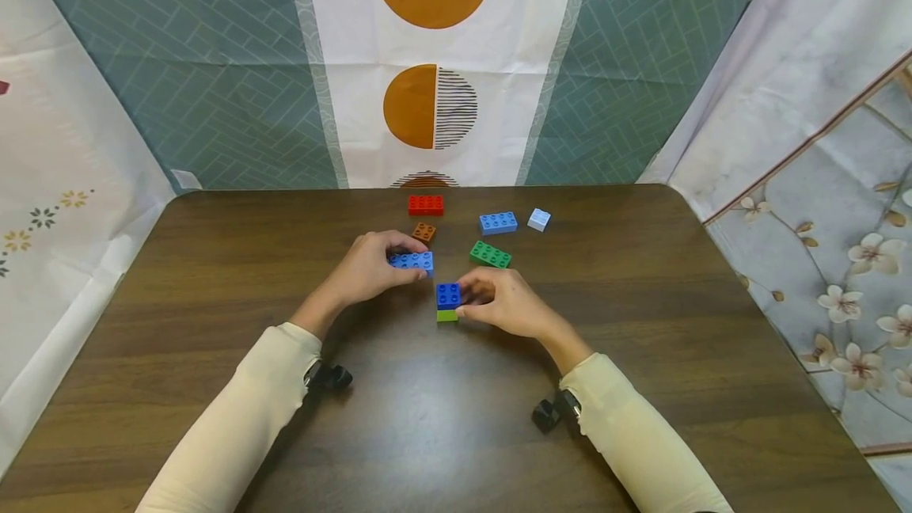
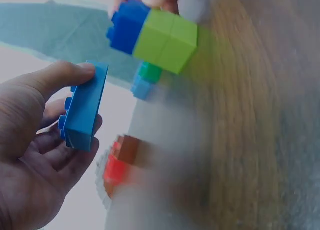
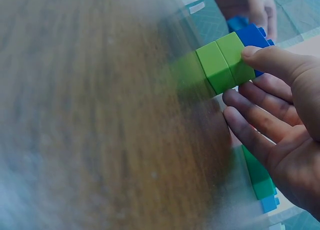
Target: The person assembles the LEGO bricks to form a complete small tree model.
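My left hand (image 1: 373, 267) pinches a long blue brick (image 2: 88, 107) between thumb and fingers, its studs facing up in the head view. Just to the right, my right hand (image 1: 507, 303) grips a small upright stack, with the thumb on its lime green part. The stack has a dark blue brick (image 1: 448, 294) on top of two lime green bricks (image 3: 219, 62). It stands at the table top. A narrow gap separates the held blue brick from the stack in the head view.
Behind my hands lie a red brick (image 1: 425, 205), a small orange-brown brick (image 1: 423, 232), a green brick (image 1: 490, 254), another blue brick (image 1: 498, 222) and a small pale blue brick (image 1: 539, 219). The wooden table (image 1: 399, 442) ends at a hanging cloth (image 1: 242, 101).
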{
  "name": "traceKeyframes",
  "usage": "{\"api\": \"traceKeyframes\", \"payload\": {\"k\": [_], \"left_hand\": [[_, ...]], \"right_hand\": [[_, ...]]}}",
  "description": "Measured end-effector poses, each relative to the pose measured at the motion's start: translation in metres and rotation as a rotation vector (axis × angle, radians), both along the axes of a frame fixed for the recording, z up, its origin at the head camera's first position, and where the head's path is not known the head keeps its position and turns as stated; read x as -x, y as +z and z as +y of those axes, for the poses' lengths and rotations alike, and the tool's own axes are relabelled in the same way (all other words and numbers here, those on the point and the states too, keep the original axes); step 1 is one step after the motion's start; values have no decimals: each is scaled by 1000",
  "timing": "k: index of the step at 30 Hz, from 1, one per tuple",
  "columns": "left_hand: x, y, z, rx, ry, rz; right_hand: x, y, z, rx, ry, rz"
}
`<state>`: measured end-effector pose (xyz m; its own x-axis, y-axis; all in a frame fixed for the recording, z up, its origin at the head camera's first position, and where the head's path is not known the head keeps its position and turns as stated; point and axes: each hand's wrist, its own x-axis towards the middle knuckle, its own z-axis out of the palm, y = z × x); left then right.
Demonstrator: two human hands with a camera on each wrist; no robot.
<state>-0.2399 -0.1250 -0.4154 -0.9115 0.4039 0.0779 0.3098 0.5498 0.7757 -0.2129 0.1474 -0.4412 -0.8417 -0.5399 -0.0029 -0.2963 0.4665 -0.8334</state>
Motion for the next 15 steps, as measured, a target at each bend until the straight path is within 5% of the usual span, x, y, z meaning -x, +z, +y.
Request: {"api": "traceKeyframes", "payload": {"k": [8, 15], "left_hand": [[-23, 17, 7, -15, -65, 90], [-34, 17, 10, -6, -72, 114]], "right_hand": [[1, -1, 0, 10, 11, -5], [1, -1, -1, 17, 11, 3]]}}
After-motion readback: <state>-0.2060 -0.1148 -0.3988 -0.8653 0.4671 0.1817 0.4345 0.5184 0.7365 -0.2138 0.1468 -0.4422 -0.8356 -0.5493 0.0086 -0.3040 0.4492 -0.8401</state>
